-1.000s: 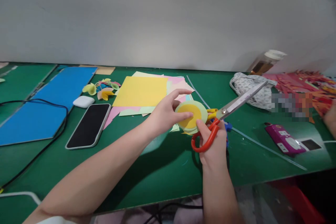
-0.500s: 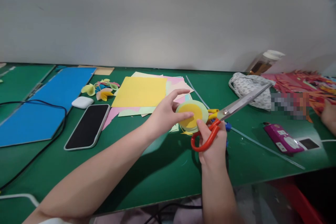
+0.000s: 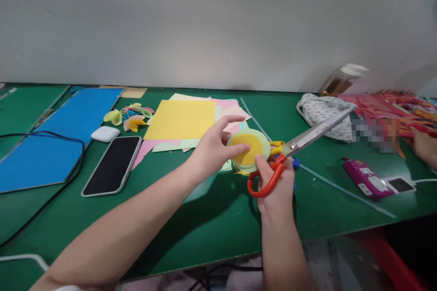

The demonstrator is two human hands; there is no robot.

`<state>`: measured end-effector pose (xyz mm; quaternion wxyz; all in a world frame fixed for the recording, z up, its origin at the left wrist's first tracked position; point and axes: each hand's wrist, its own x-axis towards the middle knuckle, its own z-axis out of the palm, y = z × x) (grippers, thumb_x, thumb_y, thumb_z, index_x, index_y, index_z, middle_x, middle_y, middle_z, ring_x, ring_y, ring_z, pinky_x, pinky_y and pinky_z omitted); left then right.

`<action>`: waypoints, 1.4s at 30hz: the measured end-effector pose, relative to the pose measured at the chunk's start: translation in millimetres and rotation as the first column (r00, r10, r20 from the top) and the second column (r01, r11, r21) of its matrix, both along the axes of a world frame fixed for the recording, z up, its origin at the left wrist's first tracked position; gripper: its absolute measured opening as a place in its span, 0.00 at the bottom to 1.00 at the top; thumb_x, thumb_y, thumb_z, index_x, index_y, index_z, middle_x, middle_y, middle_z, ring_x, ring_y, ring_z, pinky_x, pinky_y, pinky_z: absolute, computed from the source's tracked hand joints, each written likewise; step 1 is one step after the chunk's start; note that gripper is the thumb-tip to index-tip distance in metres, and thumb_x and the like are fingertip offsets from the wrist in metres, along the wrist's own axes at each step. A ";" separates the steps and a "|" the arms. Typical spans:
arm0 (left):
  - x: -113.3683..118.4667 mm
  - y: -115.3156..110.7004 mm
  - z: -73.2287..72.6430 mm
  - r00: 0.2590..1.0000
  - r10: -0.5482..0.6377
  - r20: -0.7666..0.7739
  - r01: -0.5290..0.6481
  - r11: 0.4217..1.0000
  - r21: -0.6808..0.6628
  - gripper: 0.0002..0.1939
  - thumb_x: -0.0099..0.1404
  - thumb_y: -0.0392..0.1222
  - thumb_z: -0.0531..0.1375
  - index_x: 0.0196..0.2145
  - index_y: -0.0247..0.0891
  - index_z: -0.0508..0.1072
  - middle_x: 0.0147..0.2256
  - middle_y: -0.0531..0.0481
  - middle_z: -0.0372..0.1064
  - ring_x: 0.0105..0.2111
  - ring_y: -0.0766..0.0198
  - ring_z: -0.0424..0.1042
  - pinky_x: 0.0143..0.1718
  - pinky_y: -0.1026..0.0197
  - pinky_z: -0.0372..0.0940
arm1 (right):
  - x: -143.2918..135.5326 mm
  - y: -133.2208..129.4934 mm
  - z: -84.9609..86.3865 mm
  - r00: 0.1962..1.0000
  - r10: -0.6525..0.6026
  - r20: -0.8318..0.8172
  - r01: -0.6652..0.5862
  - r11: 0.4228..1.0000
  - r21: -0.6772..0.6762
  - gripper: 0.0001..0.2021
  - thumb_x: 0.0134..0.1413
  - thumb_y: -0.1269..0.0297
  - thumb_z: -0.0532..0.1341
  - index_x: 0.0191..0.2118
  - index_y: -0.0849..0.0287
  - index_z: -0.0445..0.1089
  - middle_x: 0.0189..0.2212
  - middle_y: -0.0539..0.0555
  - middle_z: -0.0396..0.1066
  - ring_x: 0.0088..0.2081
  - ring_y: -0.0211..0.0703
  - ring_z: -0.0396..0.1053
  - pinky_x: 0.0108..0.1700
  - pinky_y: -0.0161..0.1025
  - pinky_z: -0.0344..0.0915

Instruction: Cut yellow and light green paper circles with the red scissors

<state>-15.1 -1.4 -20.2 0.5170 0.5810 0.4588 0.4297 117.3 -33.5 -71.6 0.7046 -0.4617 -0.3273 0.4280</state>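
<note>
Pale green paper discs (image 3: pixel 265 144) with a yellow disc (image 3: pixel 251 143) on top are held between both hands. My left hand (image 3: pixel 216 145) grips their left side, its thumb lying on the yellow disc and its other fingers partly hidden behind. At the lower right edge, the thumb of my right hand (image 3: pixel 277 186) presses on the discs. Scissors (image 3: pixel 312 134) with red and yellow handles hang on the right hand too, their closed blades pointing up and right, away from the paper.
Coloured paper sheets (image 3: pixel 184 120), paper petals (image 3: pixel 131 117), a phone (image 3: pixel 112 166) and a white case (image 3: pixel 105 134) lie left on the green table (image 3: pixel 205 223). Rightward are a cloth pouch (image 3: pixel 319 111), bottle (image 3: pixel 344 79), purple pack (image 3: pixel 365 178) and another person's hand (image 3: pixel 425 145).
The view has shifted slightly. Both hands keep nearly the same pose on the discs and scissors. At the right edge, the other person's hand has moved a little left.
</note>
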 end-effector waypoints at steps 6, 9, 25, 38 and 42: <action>0.1 1.3 0.2 1.000 -0.002 -0.004 0.002 1.000 0.012 0.29 0.57 0.37 0.66 0.55 0.43 0.66 0.21 0.59 0.67 0.24 0.68 0.66 0.28 0.65 0.64 | -0.3 1.1 -0.1 1.000 -0.001 -0.024 0.001 1.000 0.010 0.17 0.44 0.70 0.69 0.41 0.56 0.66 0.34 0.47 0.76 0.33 0.36 0.75 0.37 0.35 0.72; -0.2 1.9 -0.3 1.000 -0.004 0.001 0.004 1.000 0.017 0.28 0.57 0.37 0.66 0.55 0.44 0.66 0.21 0.59 0.66 0.24 0.68 0.66 0.28 0.65 0.64 | -0.4 0.8 -0.1 0.999 0.009 -0.037 -0.009 1.000 0.016 0.18 0.44 0.70 0.69 0.42 0.56 0.66 0.34 0.47 0.76 0.32 0.36 0.75 0.36 0.34 0.72; 0.4 3.0 -3.7 0.999 -0.037 0.037 0.037 0.999 -0.009 0.29 0.56 0.36 0.67 0.54 0.44 0.66 0.23 0.57 0.69 0.25 0.67 0.69 0.28 0.65 0.66 | -0.1 0.7 0.2 0.999 -0.017 -0.031 0.016 1.000 -0.020 0.15 0.44 0.68 0.69 0.39 0.55 0.66 0.33 0.47 0.77 0.33 0.37 0.76 0.38 0.36 0.73; -22.5 11.8 11.6 0.932 0.314 0.182 -0.341 0.930 0.140 0.26 0.52 0.36 0.70 0.49 0.43 0.72 0.24 0.57 0.71 0.25 0.67 0.72 0.27 0.67 0.69 | 1.5 -5.0 0.6 0.955 0.283 -0.089 -0.288 0.957 -0.046 0.20 0.46 0.56 0.71 0.44 0.52 0.66 0.37 0.48 0.67 0.35 0.38 0.70 0.37 0.38 0.72; -34.0 15.8 17.4 0.885 0.358 0.297 -0.422 0.887 0.189 0.24 0.51 0.36 0.71 0.47 0.43 0.73 0.24 0.57 0.73 0.26 0.67 0.74 0.30 0.66 0.71 | 1.2 -7.0 1.6 0.921 0.390 0.020 -0.383 0.912 -0.146 0.21 0.47 0.56 0.70 0.47 0.52 0.68 0.39 0.49 0.67 0.37 0.39 0.69 0.40 0.39 0.72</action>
